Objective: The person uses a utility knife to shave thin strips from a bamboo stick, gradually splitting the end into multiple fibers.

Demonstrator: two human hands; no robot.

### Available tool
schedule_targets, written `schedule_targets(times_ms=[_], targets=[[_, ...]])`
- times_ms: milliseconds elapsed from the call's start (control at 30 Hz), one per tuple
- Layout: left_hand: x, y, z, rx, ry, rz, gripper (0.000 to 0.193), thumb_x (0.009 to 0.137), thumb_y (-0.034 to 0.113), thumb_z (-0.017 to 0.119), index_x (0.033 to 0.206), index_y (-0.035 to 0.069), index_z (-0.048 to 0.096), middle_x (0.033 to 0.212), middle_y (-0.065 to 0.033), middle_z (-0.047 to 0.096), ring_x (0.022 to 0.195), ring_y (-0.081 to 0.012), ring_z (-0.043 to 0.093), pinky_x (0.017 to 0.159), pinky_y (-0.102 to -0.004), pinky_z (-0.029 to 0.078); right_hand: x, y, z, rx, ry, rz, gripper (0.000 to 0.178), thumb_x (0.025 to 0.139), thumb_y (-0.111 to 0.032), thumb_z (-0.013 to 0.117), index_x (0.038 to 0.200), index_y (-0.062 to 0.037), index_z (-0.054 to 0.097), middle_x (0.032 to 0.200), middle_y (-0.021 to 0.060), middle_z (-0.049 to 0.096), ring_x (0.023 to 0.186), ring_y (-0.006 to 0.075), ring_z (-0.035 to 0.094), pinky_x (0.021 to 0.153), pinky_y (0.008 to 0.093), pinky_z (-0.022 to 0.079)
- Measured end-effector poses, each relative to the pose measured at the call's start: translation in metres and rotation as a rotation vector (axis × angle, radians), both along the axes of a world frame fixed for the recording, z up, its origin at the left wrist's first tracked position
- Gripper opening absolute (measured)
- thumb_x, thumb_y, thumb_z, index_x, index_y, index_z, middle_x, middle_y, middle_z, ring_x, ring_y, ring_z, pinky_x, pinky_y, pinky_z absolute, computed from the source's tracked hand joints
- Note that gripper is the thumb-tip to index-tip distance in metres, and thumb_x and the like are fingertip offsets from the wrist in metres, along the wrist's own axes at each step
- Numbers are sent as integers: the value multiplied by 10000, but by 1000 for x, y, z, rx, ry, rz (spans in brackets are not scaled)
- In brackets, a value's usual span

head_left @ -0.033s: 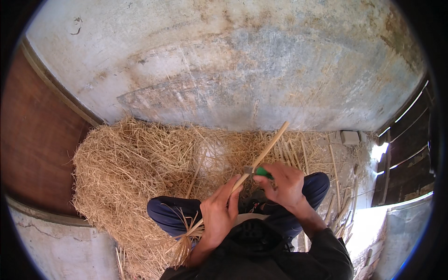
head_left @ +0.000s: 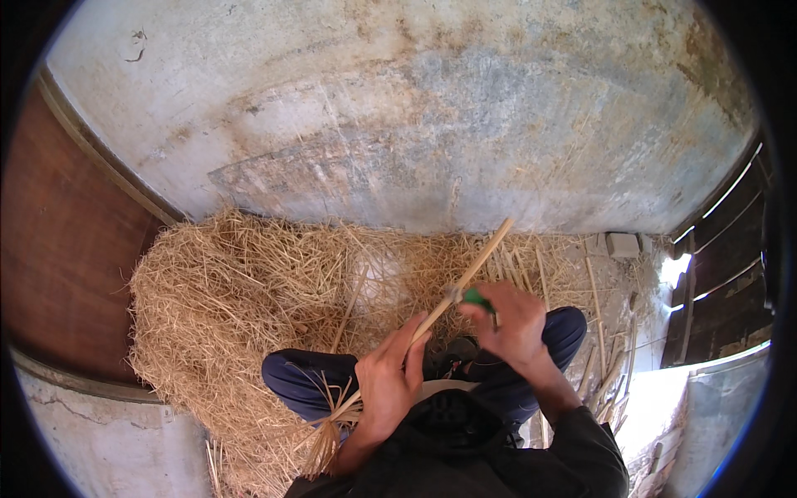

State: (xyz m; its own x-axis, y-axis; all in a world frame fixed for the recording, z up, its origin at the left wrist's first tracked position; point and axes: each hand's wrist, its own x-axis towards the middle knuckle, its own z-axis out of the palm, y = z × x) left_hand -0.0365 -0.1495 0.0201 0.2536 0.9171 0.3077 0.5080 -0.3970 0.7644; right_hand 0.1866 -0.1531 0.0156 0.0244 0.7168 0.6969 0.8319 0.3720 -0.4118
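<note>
— Where is the long, pale tan wooden stick point(head_left: 483, 256) held?
— It is pinched between thumb and fingers of the left hand point(head_left: 387, 375), its far end projecting. By the curled right hand point(head_left: 512, 326), a green-handled tool point(head_left: 474, 296) is gripped, its blurred grey head at the stick.
— What is seen around the stick?
— Loose golden straw point(head_left: 224, 307) is heaped to its left; beyond the stick, a stained grey wall point(head_left: 465, 141) is seen.
</note>
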Motion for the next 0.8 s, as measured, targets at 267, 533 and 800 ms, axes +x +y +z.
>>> schedule_targets(times_ms=[267,533,800], targets=[[-31,-10,-17,40,25,77,347,1033,98,748,1379,73,762,987,-203,793,741,-332,770,670,-409,580,121,35,11,-3,251,-563,222,1107,-215,676,1131,-21,780,645,67,614,575,136,584,536,354,438],[-14,8,-16,51,6,86,399,1046,124,745,1439,59,730,1039,-225,790,792,-355,776,706,-431,588,43,13,-15,79,159,-102,236,966,-191,846,1124,-32,771,846,104,720,643,256,685,590,363,527],[3,7,-7,32,34,37,475,1018,107,764,1488,93,704,1029,-192,772,800,-373,758,714,-439,585,-17,6,-18,11,49,117,331,880,-238,922,1080,-31,758,870,103,745,669,300,724,591,368,557]])
